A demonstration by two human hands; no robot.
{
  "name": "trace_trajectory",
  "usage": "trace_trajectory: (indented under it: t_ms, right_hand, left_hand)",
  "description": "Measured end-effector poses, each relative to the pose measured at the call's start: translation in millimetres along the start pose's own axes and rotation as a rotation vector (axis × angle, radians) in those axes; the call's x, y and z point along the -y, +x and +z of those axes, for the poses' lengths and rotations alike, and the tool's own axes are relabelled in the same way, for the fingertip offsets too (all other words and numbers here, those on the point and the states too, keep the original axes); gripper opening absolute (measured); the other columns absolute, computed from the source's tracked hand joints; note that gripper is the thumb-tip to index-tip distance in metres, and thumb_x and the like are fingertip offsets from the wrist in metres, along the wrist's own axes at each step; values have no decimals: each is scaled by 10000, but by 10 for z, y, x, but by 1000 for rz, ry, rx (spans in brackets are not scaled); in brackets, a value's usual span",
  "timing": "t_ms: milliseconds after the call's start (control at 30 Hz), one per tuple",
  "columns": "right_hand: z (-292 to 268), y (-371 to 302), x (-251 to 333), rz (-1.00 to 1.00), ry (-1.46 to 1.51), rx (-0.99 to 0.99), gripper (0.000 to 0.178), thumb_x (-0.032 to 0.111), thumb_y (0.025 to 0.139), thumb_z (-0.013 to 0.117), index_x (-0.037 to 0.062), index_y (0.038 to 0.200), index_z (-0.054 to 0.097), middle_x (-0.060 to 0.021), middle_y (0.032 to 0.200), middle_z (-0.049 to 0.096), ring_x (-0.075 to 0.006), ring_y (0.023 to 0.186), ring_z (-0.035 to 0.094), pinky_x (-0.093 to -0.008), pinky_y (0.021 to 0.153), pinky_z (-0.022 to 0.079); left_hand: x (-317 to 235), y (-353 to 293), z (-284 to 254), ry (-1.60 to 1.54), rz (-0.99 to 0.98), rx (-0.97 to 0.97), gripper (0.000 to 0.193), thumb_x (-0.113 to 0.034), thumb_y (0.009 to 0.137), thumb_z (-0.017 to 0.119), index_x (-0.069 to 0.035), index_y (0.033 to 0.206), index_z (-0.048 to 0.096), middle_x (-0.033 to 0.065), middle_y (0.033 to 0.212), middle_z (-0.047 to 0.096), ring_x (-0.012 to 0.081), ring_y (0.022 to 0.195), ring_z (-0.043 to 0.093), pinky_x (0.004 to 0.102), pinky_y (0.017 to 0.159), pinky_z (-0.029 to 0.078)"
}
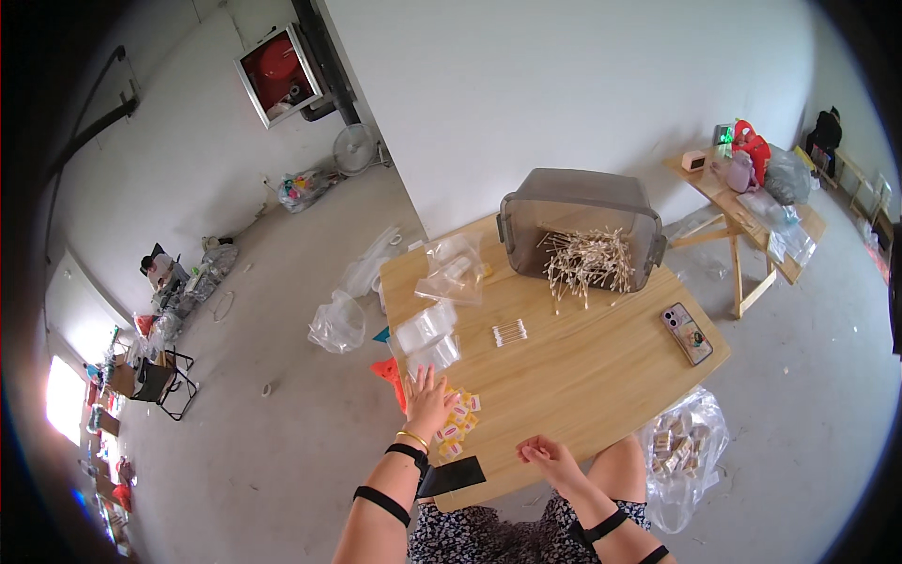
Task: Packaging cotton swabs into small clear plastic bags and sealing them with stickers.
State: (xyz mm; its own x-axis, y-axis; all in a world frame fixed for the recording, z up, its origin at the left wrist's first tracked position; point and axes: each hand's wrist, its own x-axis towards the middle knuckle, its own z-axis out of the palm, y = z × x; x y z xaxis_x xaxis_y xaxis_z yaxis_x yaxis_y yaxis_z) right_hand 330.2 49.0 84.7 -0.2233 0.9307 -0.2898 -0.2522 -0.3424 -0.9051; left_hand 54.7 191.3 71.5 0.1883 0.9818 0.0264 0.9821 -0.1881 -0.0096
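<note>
Small yellow-and-white label stickers (pixel 458 419): loose scattered pile, lying flat near the wooden table's (pixel 583 376) left front edge. Small clear zip bags (pixel 427 338): flat, overlapping stack just behind the stickers, also along the table's left edge.

Left hand (pixel 429 402) flat, fingers spread, right hand (pixel 547 458) loosely curled (both forearms strapped)

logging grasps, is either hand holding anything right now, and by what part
Left hand lies flat, open on small yellow packets; right hand is curled, contents hidden.
</note>
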Motion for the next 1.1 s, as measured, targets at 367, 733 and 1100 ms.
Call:
trace_trajectory:
  t_ms: [367,733,1100]
  right_hand:
    - [85,94,25,-83,-18,-15,272,233,1032,587,-16,1116,654,-40,948,678,-106,886,622,-257,803,506]
    - [317,-158,-287,-18,7,175,280,297,1000,644,45,1121,649,6,894,668,-62,800,587,-222,685,464]
    - [309,-766,145,-330,-393,104,245,240,946,695,11,1035,689,-54,818,699,-117,746,633,-285,693,500]
  left_hand:
    - [-382,-470,-362,-131,157,-180,740,-477,935,592,47,1429,422,134,1460,415,313,1409,347,581,1195,197]
    - [-1155,-2241,-889,-384,301,-163,702,-236,788,751,26,1369,458,136,1378,421,380,1310,390,605,1173,208]
    - [-1180,-2460,-1247,-378,397,-298,362,-211,772,752,-51,1077,643,95,1238,592,343,1233,476,562,1127,278]
